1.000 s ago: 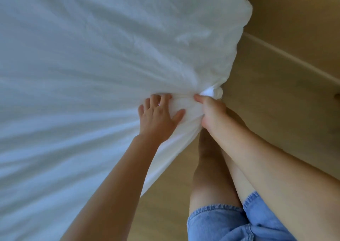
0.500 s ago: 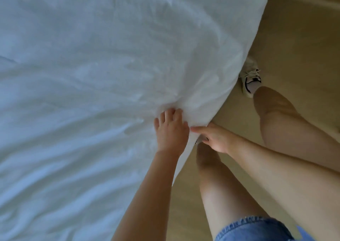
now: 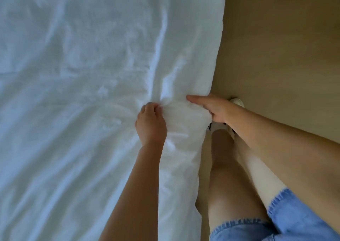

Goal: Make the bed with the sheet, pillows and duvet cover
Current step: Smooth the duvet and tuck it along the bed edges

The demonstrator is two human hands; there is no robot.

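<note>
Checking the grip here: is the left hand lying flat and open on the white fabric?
No, the left hand has its fingers curled into a bunch of the white fabric near the bed's edge.

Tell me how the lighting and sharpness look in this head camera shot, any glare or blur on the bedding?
Head view: soft, even light, no hard shadows; the white bedding has a bluish cast, with bright streaks along the folds above the left hand and right hand; the whole frame is slightly soft; the bedding's edge bows against the tan floor, probably from the wide lens.
</note>
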